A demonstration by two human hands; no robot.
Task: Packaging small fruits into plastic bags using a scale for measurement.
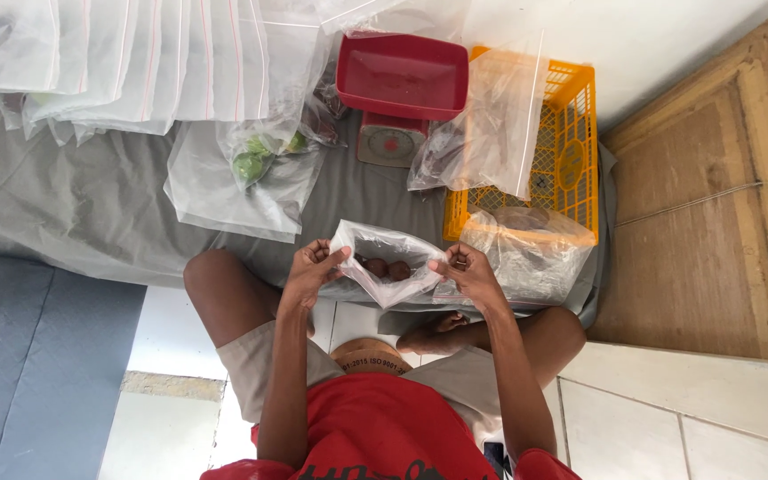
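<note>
A clear plastic bag (pixel 382 253) with a few dark round fruits (pixel 388 268) inside hangs between my hands, above my lap. My left hand (pixel 313 269) pinches the bag's left top edge. My right hand (pixel 464 269) pinches its right top edge. The mouth of the bag is held stretched between the two hands. I am sitting with bare knees spread, a red shirt below.
A red-panned kitchen scale (pixel 398 89) stands on the grey sheet (pixel 91 196) ahead. An orange plastic crate (pixel 571 133) with clear bags draped over it sits at right. Rows of empty zip bags (pixel 135 62) and a bag of green fruits (pixel 255 160) lie at left. A wooden door (pixel 713 204) is far right.
</note>
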